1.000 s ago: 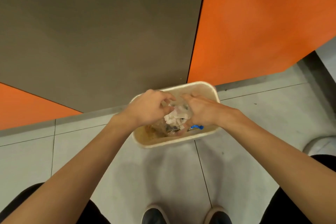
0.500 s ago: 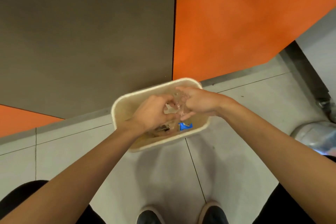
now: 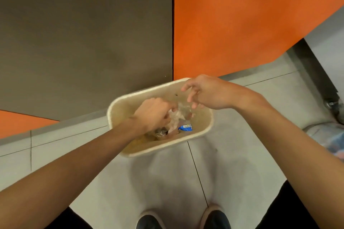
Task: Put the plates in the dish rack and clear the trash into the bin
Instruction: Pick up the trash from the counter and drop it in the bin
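Half a second ago both hands pinched the crumpled clear plastic (image 3: 177, 117). Now the right hand (image 3: 206, 93) has let go, and its fingers are loosely spread and empty just above the plastic. The left hand (image 3: 152, 114) still grips it with curled fingers, low inside the beige bin (image 3: 126, 102). A blue wrapper (image 3: 186, 127) lies below the fingertips on the bin's bottom.

The pale grey tiled floor (image 3: 232, 173), crossed by thin dark grout lines, carries a cream oblong plastic bin (image 3: 163, 149) standing close to the wall. Two dark shoes with pale soles (image 3: 149, 222) stand at the near edge. A blurred round container lined with clear plastic (image 3: 323, 135) sits at the right.
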A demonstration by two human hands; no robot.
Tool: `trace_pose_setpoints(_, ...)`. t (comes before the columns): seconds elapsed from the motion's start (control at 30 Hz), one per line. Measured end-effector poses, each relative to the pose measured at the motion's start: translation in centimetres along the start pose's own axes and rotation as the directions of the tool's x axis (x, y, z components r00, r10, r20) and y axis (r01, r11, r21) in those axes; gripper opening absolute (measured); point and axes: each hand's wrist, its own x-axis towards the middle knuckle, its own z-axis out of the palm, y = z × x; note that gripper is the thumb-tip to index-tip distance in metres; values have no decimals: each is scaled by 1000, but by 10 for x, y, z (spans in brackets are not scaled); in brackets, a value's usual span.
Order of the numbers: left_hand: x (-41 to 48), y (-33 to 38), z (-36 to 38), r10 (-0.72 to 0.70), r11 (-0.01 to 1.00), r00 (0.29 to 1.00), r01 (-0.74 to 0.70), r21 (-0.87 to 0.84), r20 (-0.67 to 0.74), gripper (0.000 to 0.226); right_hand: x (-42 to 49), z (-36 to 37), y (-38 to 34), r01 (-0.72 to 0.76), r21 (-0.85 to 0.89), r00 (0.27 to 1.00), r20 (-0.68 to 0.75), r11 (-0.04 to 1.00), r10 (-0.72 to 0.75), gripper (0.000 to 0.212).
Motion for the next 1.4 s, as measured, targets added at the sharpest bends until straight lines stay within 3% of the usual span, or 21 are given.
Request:
trace_pose_setpoints(0.1, 18, 3, 17, 40, 993, 975, -62, 98, 219, 28, -3, -3, -4, 10, -42, 1000, 13, 999, -9, 45)
trace_pose_setpoints(0.2, 27, 11, 23, -14, 1000, 906, 23, -17, 424, 27, -3, -8, -4, 8, -66, 1000, 9, 998, -8, 42)
trace_pose_setpoints(0.27, 31, 20, 14, -98, 959, 841, 223, -177, 532, 45, -5, -12, -3, -2, -76, 1000, 0, 997, 2, 37)
trace_pose_setpoints(0.33, 34, 19, 8, -148, 809, 763, 460, -367, 630, 49, -7, -15, 0, -23, -99, 1000, 19, 995, 25, 28)
trace_pose_setpoints(0.4, 31, 11, 0, -91, 729, 707, 527, -437, 701, 60, -7, -17, 4, -63, -164, 996, 50, 984, 72, 19)
trace_pose_setpoints(0.47, 24, 0, -8, -17, 741, 703, 487, -463, 711, 70, -4, -18, 8, -105, -213, 992, 40, 971, 116, 12)
trace_pose_setpoints(0.57, 15, -8, -11, 122, 759, 761, 342, -554, 637, 42, -3, -20, 16, -127, -225, 991, -60, 966, 116, 5)
trace_pose_setpoints(0.7, 10, 1, 3, 44, 802, 882, 249, -543, 470, 18, -1, -15, 21, -160, -229, 987, -44, 960, 154, 8)
trace_pose_setpoints(0.8, 21, 9, 11, -9, 903, 925, 170, -394, 379, 5, -4, -13, 22, -174, -230, 984, -13, 957, 176, 11)
trace_pose_setpoints(0.97, 49, 3, 26, -42, 983, 936, 102, -155, 349, 5, -5, -11, 24, -171, -225, 985, -24, 959, 170, 18)
trace_pose_setpoints(1.1, 59, 18, 39, -76, 992, 933, 34, 123, 353, 20, -4, -8, 27, -160, -222, 987, -36, 962, 156, 11)
trace_pose_setpoints(1.2, 60, 33, 40, -57, 979, 924, -23, 201, 379, 15, -4, -5, 27, -143, -210, 990, -41, 967, 138, 6)
trace_pose_setpoints(1.3, 61, 33, 39, -110, 988, 922, 63, 138, 371, 23, -4, -5, 27, -138, -220, 990, -45, 966, 132, 4)
trace_pose_setpoints(1.4, 57, 19, 34, -163, 977, 890, 205, -57, 425, 19, -3, -6, 26, -129, -214, 991, -53, 968, 121, 13)
